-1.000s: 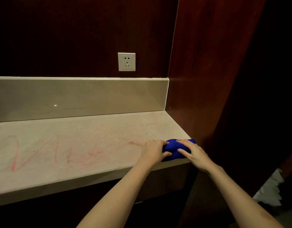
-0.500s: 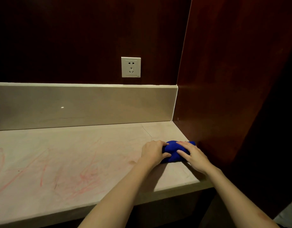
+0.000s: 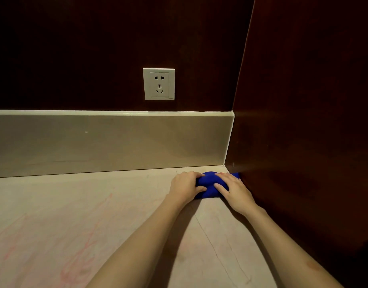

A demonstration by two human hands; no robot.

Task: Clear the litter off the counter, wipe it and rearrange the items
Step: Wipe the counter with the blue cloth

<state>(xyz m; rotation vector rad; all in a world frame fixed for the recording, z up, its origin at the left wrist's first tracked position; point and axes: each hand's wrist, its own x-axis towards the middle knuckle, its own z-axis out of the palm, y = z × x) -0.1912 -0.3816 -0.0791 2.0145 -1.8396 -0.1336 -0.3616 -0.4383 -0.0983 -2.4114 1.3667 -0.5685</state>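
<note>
Both forearms are bare, no sleeves, rings or watch visible.

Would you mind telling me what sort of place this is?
Probably a built-in counter nook indoors, perhaps a hotel room or home: a pale stone counter with matching backsplash, a wall socket above, and dark wood panelling at the right.
</note>
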